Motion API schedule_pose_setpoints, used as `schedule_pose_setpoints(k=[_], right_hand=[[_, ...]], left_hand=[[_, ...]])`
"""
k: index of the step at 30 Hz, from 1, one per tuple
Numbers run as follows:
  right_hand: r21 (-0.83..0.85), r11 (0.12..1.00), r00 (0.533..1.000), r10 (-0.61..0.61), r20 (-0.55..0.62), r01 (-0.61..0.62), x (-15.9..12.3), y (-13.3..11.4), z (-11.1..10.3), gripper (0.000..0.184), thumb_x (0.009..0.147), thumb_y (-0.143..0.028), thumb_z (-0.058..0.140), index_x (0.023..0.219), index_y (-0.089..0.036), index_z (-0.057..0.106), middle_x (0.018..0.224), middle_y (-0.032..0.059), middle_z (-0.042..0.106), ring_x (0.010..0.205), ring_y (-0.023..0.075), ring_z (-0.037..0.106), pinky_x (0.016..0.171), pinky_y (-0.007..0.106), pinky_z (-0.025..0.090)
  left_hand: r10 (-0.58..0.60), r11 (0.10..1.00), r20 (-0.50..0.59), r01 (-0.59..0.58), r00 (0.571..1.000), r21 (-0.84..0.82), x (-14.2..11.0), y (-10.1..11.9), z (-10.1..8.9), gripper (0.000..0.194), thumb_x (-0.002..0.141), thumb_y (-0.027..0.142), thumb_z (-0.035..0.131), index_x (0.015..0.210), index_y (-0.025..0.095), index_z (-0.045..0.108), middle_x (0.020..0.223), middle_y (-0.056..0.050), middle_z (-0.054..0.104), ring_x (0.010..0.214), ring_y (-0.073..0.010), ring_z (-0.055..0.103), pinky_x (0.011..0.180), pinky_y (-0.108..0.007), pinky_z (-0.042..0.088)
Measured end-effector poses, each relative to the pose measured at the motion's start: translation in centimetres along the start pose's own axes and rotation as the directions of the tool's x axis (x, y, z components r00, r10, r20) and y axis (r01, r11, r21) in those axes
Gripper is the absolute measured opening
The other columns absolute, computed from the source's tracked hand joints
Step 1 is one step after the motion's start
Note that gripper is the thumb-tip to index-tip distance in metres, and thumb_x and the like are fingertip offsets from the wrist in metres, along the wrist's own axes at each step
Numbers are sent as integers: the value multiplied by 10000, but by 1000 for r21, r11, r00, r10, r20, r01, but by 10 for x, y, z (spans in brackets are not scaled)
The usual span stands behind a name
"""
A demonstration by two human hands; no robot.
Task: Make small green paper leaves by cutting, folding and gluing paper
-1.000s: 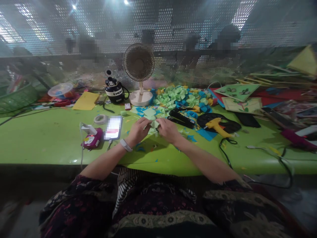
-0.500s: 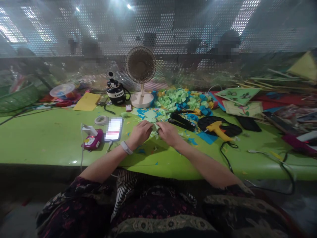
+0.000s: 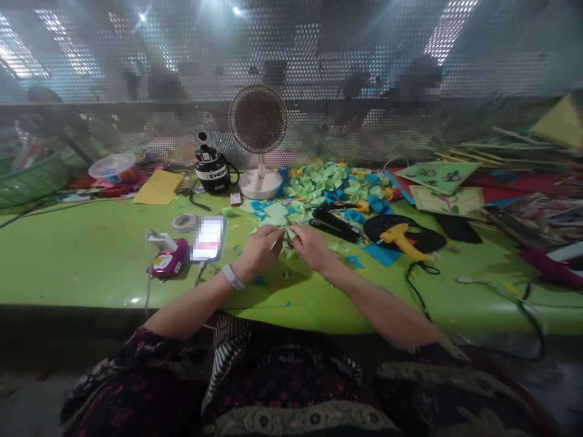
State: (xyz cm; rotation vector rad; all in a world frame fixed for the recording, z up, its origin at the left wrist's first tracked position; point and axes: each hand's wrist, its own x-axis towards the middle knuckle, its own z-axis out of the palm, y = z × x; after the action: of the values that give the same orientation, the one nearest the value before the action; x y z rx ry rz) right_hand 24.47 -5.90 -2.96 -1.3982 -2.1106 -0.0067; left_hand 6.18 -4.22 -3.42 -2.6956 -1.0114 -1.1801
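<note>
My left hand (image 3: pixel 259 249) and my right hand (image 3: pixel 312 246) meet over the green table (image 3: pixel 91 255), both pinching a small folded piece of light green paper (image 3: pixel 286 237) between the fingertips. The paper sits just above the table among small blue and green scraps. A white band is on my left wrist. A pile of folded green and blue paper pieces (image 3: pixel 330 179) lies just beyond the hands.
A phone (image 3: pixel 208 238) and a pink charger (image 3: pixel 166 261) lie left of my hands. A small fan (image 3: pixel 259 136) and a black mug (image 3: pixel 212 170) stand behind. A yellow glue gun (image 3: pixel 403 237), a black stapler (image 3: pixel 334 223) and cables lie to the right.
My hands stay together on the green paper, with the fingers shifting slightly as they work it. The view has tilted a little.
</note>
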Motion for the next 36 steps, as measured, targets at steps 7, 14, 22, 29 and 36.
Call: schedule_pose_setpoints(k=[7,14,22,29,36], right_hand=[[22,991,983,131,131,-135,2,-9,-9,385,898,-124,402,1172,-177,668,1071,110,739,942,235,686,847,326,490],[269,950,979,115,165,-157,-1,-15,-17,512,875,-176,407,1359,-141,571,1177,131,713,1031,260,669,922,378,492],[622,767,955,-38,292,-160,-10,-27,-23,805,892,-372,451,1588,-134,124,1630,109,224,1496,268,247,1219,441,219],[700,710,955,-149,258,-78,-19,-36,-23,916,912,-494,468,1583,-211,-87,1665,65,-11,1532,264,41,1235,499,88],[677,734,957,-160,241,-48,-19,-42,-26,994,889,-620,486,1580,-224,-108,1667,77,-39,1532,268,-28,1239,503,47]], left_hand=[[-72,997,92,73,993,-6,-6,14,5,353,890,159,527,1238,143,581,1122,-143,627,1030,-254,616,886,-395,547],[-74,997,67,76,995,-24,-9,20,2,562,869,168,541,1420,164,427,1286,-191,530,1221,-330,522,1010,-516,480],[22,978,37,-13,999,-209,-20,29,14,1034,839,265,594,1556,174,-146,1645,-194,-61,1521,-366,-39,1215,-597,156],[40,961,40,-28,998,-274,-20,33,8,1085,852,428,600,1544,169,-193,1632,-179,-171,1507,-375,-107,1223,-597,50],[99,914,18,-84,995,-397,-15,30,5,1032,875,421,558,1548,195,-191,1636,-144,-182,1511,-358,-110,1226,-587,15]])
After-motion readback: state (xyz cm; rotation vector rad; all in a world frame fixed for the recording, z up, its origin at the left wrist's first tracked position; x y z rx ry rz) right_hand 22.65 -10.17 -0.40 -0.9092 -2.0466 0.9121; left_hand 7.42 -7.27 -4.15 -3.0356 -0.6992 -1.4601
